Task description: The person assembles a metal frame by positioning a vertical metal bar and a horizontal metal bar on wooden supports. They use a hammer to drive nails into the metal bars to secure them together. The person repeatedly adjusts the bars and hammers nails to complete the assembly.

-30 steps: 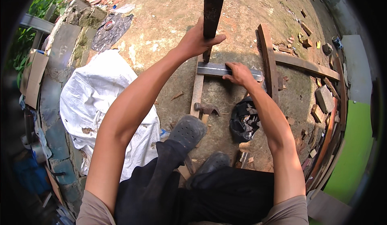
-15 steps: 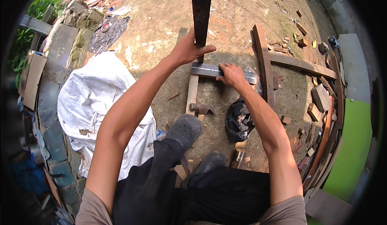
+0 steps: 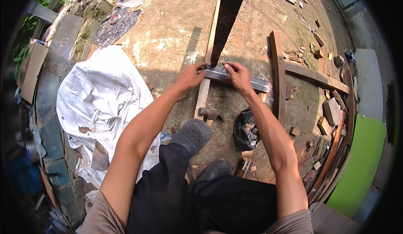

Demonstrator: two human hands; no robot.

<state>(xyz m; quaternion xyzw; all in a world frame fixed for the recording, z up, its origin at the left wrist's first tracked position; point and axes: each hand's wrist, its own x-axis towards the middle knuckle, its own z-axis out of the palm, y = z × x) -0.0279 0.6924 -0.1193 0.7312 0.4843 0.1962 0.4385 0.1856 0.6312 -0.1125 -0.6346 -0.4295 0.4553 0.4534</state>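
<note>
A dark beam (image 3: 228, 18) stands on edge, its lower end meeting a grey bar (image 3: 258, 84) with a pale line along it. The bar lies across a light wooden strip (image 3: 203, 93). My left hand (image 3: 192, 76) is at the bar's left end, thumb and fingers curled round it. Beside the beam's foot, my right hand (image 3: 238, 76) pinches a small thin dark piece that looks like a nail (image 3: 223, 68). A claw hammer (image 3: 213, 115) rests on the strip, just beyond the toe of my grey clog (image 3: 192, 136).
A white cloth sack (image 3: 105, 95) lies at the left. A black plastic bag (image 3: 243, 135) sits near my right forearm. Joined brown timbers (image 3: 278, 72), bricks (image 3: 331, 111) and a green board (image 3: 359, 162) are on the right.
My left hand has let go of the beam and come down to the bar's end. My right hand has moved left off the bar's top and now pinches the nail. The beam leans further right.
</note>
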